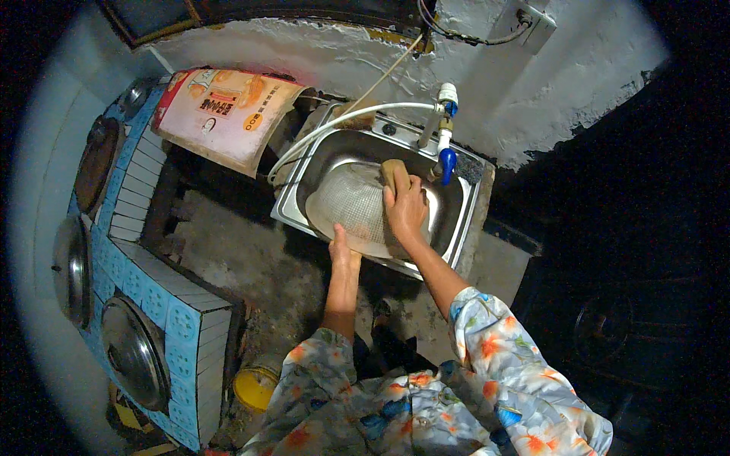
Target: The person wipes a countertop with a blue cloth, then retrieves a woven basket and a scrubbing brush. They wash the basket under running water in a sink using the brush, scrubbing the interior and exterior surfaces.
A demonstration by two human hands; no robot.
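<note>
A pale mesh colander (351, 199) is tilted over a stainless steel sink (319, 147), its bulging underside turned up. My left hand (341, 251) grips its near rim, thumb on the mesh and the other fingers hidden beneath. In my right hand (408, 208) is a tan scrubbing pad (393, 170), possibly a loofah piece, held at the colander's far right side. Whether the pad touches the mesh is hard to tell. Behind my right hand, a blue-handled tap (447, 165) reaches over the sink's back right corner.
A white hose (353, 115) runs from the tap past the sink's left side. A dark scouring pad (470, 169) lies on the back right corner. To the left stands a blue-tiled stove (182, 365) with metal lids (134, 353). A yellow bucket (255, 389) sits on the floor.
</note>
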